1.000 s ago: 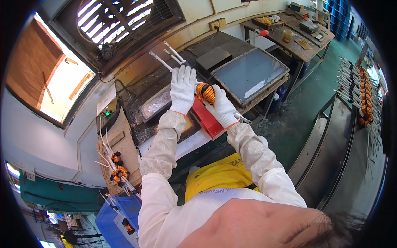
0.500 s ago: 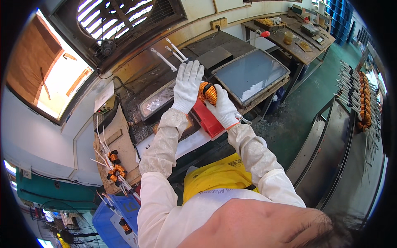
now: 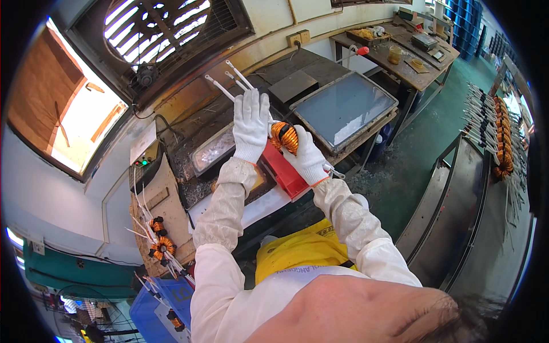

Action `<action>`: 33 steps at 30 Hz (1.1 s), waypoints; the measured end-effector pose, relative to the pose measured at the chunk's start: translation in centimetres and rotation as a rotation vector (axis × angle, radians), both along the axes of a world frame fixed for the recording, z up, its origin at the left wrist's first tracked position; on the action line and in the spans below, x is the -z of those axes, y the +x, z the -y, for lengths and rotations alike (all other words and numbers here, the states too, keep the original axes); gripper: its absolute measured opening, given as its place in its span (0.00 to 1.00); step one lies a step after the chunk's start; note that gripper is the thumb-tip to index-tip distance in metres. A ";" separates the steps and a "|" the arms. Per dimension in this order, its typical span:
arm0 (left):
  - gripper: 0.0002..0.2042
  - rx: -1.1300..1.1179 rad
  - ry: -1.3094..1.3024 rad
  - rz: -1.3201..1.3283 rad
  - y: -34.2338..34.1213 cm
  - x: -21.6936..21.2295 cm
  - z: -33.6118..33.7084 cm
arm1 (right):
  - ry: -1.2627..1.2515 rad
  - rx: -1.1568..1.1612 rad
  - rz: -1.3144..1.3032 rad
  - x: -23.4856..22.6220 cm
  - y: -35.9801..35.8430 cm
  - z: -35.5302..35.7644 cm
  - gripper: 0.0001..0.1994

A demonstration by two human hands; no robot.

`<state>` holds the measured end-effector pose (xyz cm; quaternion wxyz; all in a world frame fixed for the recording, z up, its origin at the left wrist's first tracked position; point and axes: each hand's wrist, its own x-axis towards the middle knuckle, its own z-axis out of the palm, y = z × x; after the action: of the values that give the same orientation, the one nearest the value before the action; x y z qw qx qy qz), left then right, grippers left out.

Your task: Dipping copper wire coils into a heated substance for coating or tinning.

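White-gloved, my right hand (image 3: 307, 155) grips a ring-shaped coil (image 3: 283, 137) of copper-coloured wire with black bands. My left hand (image 3: 250, 124), also gloved, is held flat with its fingers stretched out, just left of the coil. Beyond its fingertips, white cable leads (image 3: 220, 87) with metal lug ends stick out; the glove hides their lower part. Another lugged lead (image 3: 333, 171) shows beside my right wrist. Below the coil lies a red block-shaped piece (image 3: 284, 174) on the bench.
A shallow metal tray (image 3: 200, 155) lies left of my hands, and a large grey-topped tray (image 3: 346, 108) to the right. More coils (image 3: 163, 247) rest on the bench at left, above a blue bin (image 3: 150, 308). Several coils (image 3: 503, 137) line a metal rack at far right.
Both hands and the coil have come slightly nearer to me. My left hand has shifted a little left, with its fingers still straight; my right hand keeps its grip on the coil.
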<state>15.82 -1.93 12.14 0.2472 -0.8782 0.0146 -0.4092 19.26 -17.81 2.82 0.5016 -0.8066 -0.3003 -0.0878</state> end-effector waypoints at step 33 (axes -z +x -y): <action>0.18 -0.123 -0.054 -0.175 1.4 2.3 -2.1 | -0.012 -0.018 0.010 -0.2 -0.2 -0.4 0.36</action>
<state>17.21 0.21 9.80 0.2458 -0.9162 -0.0286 -0.3151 19.07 -17.45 3.06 0.4961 -0.8062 -0.3107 -0.0855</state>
